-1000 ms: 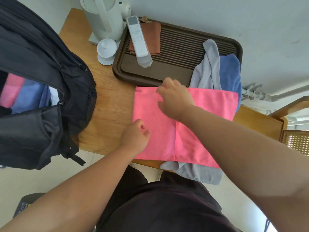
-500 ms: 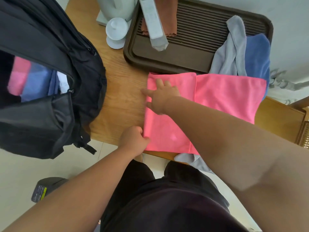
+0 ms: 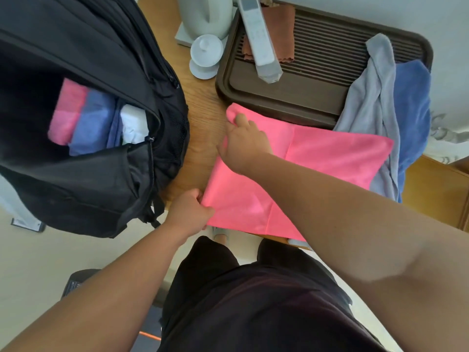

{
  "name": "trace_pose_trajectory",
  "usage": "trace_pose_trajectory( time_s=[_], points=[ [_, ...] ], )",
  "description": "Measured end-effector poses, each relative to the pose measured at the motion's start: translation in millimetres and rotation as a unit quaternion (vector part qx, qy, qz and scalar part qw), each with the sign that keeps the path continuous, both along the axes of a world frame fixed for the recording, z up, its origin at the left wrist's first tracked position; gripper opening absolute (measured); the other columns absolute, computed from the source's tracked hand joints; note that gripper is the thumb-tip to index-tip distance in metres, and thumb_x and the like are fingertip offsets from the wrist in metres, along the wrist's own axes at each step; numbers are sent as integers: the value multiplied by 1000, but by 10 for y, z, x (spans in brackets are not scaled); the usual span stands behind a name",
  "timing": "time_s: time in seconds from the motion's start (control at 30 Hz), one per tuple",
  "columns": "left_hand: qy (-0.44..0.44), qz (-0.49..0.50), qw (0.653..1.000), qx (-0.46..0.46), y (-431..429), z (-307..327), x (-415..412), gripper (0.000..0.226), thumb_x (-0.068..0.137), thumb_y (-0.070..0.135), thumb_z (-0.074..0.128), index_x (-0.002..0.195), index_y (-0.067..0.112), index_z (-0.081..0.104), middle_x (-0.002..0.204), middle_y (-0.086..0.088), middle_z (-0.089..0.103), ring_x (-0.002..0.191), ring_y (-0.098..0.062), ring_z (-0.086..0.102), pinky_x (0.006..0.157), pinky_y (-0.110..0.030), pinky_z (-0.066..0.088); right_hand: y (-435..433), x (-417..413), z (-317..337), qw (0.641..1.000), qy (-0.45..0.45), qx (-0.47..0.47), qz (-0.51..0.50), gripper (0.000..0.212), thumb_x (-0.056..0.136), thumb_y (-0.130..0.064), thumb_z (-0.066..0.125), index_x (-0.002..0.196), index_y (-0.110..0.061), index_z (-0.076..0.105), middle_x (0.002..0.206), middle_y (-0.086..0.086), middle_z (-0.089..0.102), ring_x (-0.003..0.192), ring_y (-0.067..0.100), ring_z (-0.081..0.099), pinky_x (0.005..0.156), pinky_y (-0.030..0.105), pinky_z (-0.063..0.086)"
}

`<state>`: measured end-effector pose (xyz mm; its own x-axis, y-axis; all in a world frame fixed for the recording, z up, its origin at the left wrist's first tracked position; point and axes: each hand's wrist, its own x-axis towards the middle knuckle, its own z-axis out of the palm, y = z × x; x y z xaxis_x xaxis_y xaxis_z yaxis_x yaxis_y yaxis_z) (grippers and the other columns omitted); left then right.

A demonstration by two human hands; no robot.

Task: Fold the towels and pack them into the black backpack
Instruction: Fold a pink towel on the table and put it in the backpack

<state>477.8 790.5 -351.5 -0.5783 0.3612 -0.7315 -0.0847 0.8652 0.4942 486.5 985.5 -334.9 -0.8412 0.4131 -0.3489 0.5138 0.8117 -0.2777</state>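
Note:
A pink towel (image 3: 317, 158) lies folded on the wooden table (image 3: 203, 128). My left hand (image 3: 190, 212) pinches its near left corner at the table's edge. My right hand (image 3: 243, 146) grips the far left corner, which is slightly lifted. A grey towel (image 3: 370, 97) and a blue towel (image 3: 411, 97) lie crumpled under and behind the pink one. The black backpack (image 3: 101, 174) stands open at the left, with folded pink, blue and white towels (image 3: 88, 118) inside.
A brown slatted tray (image 3: 317, 77) sits behind the pink towel, holding a white remote (image 3: 261, 44) and a brown cloth (image 3: 281, 19). A white kettle (image 3: 205, 13) and a small lidded cup (image 3: 205, 54) stand at the back. A wall lies beyond.
My right hand moved left across the pink towel to its far left corner and took hold of it. My left hand slid to the near left corner and pinched it.

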Motion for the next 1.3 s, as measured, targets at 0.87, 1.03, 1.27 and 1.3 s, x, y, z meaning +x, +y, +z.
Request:
trace_pose_trajectory(
  time_s=[0.87,1.03,1.27,1.3],
  points=[
    [195,-406,892,-44,563,-248,679,35,86,50,64,93,23,43,103,-2,56,94,-27,58,76,-38,51,607,2215,-167,976,-139,-67,-156,27,88,-46,60,93,-19,64,96,5,68,95,30,63,76,35,52],
    [196,-395,895,-63,523,-308,751,52,74,54,73,103,21,46,101,0,48,89,-24,55,72,-39,51,608,2637,-195,970,-128,-45,-201,34,83,-58,58,83,-24,55,79,-3,62,79,24,62,65,34,51],
    [266,-420,863,-87,414,-273,900,38,78,6,64,110,15,47,106,-4,48,90,-25,48,66,-35,36,453,2928,-102,961,-159,-76,-211,43,80,-54,66,95,-21,42,77,-2,57,70,24,57,57,35,43],
    [269,-417,865,-80,400,-269,898,37,76,2,62,108,14,48,106,-4,48,89,-25,47,66,-35,36,406,2944,-129,964,-145,-70,-209,38,83,-46,65,96,-21,39,76,-1,56,70,26,57,59,36,46]
  ],
)
